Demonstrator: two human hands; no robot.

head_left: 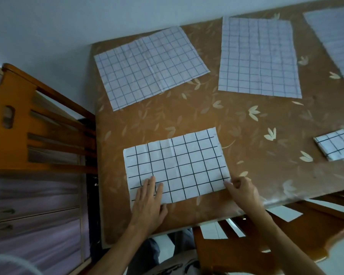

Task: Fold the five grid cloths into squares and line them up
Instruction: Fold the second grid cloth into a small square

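on a brown leaf-print table [246, 135] beside a wooden chair [18, 126], a creased white cloth [177, 165] with black grid lines lies near the front edge. the left hand [149, 203] presses it with straight fingers [152, 183]; the right hand [244, 193] pinches its near corner. three cloths [151, 66] [258, 56] [338, 40] lie open beyond, one folded square [336, 144] at right.

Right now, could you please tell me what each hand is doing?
Left hand: open, pressing flat on the near grid cloth.
Right hand: pinching that cloth's near right corner.
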